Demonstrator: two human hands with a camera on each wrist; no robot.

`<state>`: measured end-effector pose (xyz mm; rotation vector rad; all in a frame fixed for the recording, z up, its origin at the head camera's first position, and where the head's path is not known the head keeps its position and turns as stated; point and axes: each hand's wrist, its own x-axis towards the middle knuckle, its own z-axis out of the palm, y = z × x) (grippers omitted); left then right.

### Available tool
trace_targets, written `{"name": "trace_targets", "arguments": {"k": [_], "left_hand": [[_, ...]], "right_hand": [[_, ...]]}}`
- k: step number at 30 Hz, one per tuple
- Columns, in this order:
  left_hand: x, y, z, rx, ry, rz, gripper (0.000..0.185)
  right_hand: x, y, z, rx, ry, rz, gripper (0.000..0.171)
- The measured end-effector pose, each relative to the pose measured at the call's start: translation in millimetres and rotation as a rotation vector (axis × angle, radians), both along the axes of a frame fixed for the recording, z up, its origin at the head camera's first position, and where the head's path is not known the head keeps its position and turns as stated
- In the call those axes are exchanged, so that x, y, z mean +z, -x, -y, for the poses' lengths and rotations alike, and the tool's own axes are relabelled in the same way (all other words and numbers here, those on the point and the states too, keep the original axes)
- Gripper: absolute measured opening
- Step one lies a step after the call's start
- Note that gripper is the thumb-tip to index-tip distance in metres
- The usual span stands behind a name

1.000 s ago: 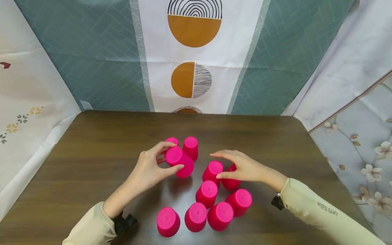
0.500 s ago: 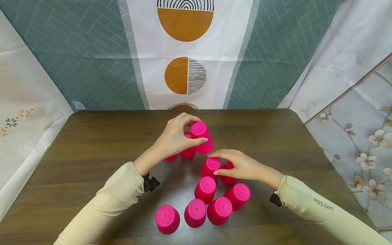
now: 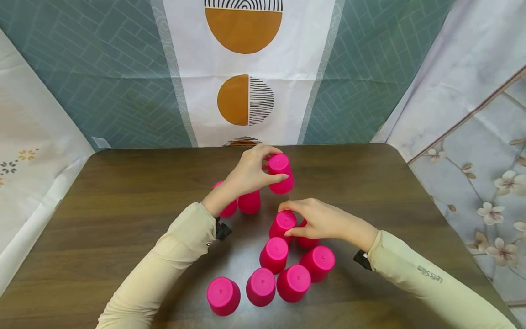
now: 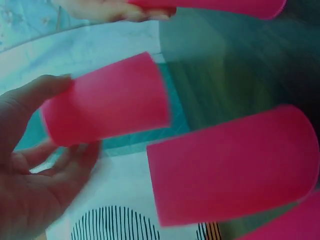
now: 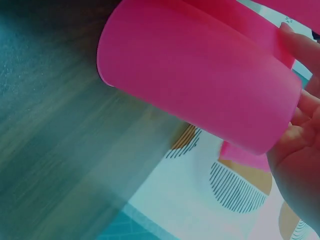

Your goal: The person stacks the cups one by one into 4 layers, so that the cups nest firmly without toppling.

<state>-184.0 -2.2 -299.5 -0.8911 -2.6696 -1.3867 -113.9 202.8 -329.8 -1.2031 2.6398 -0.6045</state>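
An upside-down pink plastic cup (image 3: 282, 176) is gripped between the thumb and fingers of my left hand (image 3: 252, 171), near the far side of the table. The left wrist view shows that held cup (image 4: 107, 102) with the fingers at its narrow end. My right hand (image 3: 324, 219) has its thumb and index finger at the top of another pink cup (image 3: 282, 224), pinching it, nearer to me. Under this hand a further pink cup (image 3: 306, 238) is partly covered. Two more cups, a left one (image 3: 228, 208) and a right one (image 3: 249, 202), stand beyond my left forearm, partly hidden.
Several more upside-down pink cups stand at the front: one cup (image 3: 274, 253) below the right hand, a rightmost cup (image 3: 319, 262), a front cup (image 3: 293, 283) and a leftmost cup (image 3: 223, 296). A patterned cloth (image 3: 320, 27) hangs behind the wooden table (image 3: 102, 228).
My left hand has carried its cup away from above the two left cups, to the right and farther back. My right hand has stayed nearly in place, its fingers closer round its cup.
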Motion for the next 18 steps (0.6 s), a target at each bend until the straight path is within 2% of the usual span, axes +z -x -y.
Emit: {"name": "trace_targets", "arguments": {"k": [2, 6, 13, 18], "left_hand": [[-2.5, 2.5, -6, -0.030, 0.063, 0.020, 0.052], [-8.1, 5.3, -14, -0.042, 0.174, 0.051, 0.054], [-22.6, 9.0, -15, -0.025, 0.277, 0.056, 0.052], [-31.1, 9.9, -14, -0.033, 0.305, 0.047, 0.050]], "right_hand": [[1.0, -0.3, 0, 0.009, -0.015, -0.019, 0.052], [0.7, -0.4, -1, 0.015, -0.014, -0.032, 0.052], [0.0, -0.1, -1, 0.003, -0.003, -0.032, 0.052], [-1.7, 0.7, -1, -0.003, -0.001, -0.024, 0.054]]}}
